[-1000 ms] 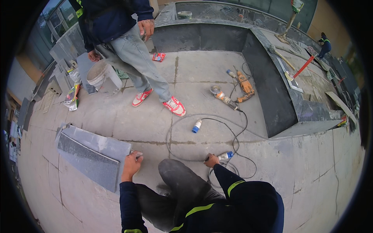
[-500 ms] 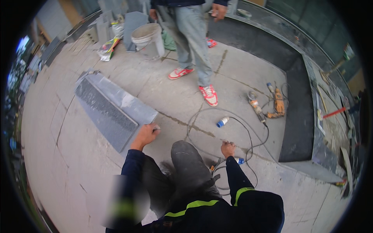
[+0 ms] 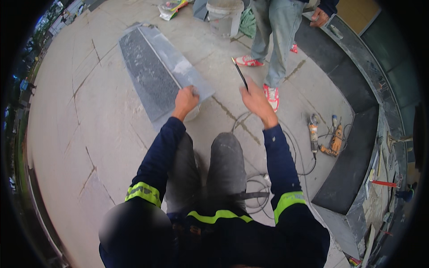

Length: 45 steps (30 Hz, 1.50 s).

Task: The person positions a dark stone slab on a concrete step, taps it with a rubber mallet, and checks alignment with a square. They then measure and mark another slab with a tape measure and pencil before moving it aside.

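Observation:
My right hand [image 3: 258, 99] is raised over the paving, its fingers closed round a slim black pencil [image 3: 241, 75] with a pale tip that points up and away. My left hand [image 3: 186, 100] is closed at the near end of a dark grey stone slab [image 3: 149, 73], where a thin pale edge runs along it. What the left fingers hold, if anything, is hidden. The dark slab lies beside a lighter grey stone piece [image 3: 182, 68], which stretches toward the right.
A person in jeans [image 3: 278, 40] stands ahead. An angle grinder [image 3: 313, 133] and an orange drill [image 3: 334, 142] lie at right, with looped cable [image 3: 257, 190] near my knee. A dirty white bucket [image 3: 224, 18] stands at the back; a dark stone border [image 3: 342, 178] runs along the right.
My right hand has risen from beside the cable and moved forward, with the pencil now showing in it. My left hand remains at the slab's near end. The view has shifted.

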{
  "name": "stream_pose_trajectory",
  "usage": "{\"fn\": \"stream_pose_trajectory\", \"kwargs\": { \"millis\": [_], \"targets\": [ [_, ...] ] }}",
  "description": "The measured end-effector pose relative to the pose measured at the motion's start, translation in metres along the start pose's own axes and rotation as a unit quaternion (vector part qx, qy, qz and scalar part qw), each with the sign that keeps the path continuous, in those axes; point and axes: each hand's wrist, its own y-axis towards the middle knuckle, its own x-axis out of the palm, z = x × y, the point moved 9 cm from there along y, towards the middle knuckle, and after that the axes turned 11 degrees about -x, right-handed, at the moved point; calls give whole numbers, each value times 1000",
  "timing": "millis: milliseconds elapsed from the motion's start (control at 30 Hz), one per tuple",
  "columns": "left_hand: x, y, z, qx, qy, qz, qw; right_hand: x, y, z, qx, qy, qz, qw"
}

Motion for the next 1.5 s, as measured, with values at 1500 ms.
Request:
{"fn": "stream_pose_trajectory", "kwargs": {
  "millis": [1500],
  "targets": [
    [-143,-90,-355,-600,-493,-106,621,357,-45,-58,655,472,67,586]
  ]
}}
